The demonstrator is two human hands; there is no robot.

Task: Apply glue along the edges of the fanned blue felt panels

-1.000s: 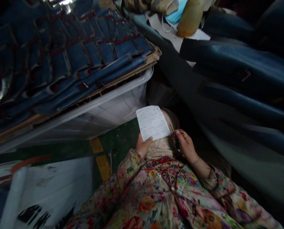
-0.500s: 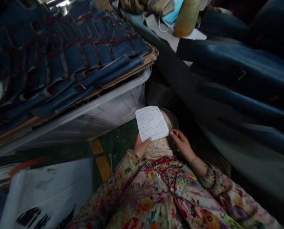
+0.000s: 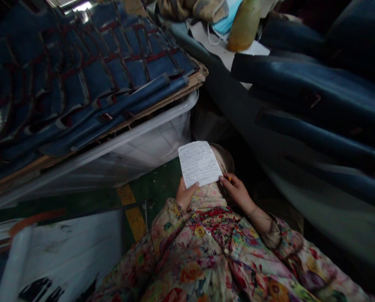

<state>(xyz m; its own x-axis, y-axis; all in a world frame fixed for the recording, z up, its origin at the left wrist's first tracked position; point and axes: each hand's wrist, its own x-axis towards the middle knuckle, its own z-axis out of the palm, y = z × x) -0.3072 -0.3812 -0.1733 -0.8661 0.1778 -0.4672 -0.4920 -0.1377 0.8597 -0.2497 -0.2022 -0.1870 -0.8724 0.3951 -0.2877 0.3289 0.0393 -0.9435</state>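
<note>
A white sheet of paper covered with lines of handwriting is held up over my lap. My left hand grips its lower left corner, thumb on top and fingers behind. At the lower right corner, my right hand pinches the edge between thumb and fingers. A small yellow-orange thing, perhaps the end of a pencil or pen, sticks out among the right fingers; most of it is hidden.
At the left, dark blue pieces with red edges lie in rows on cardboard over a white plastic bin. More dark blue pieces hang over the right edge. A yellowish bottle and a blue mask lie beyond. A white sack is lower left.
My right hand has shifted slightly left and now pinches the paper's lower right corner more closely. The paper and my left hand stay nearly in place; the view has moved a little.
</note>
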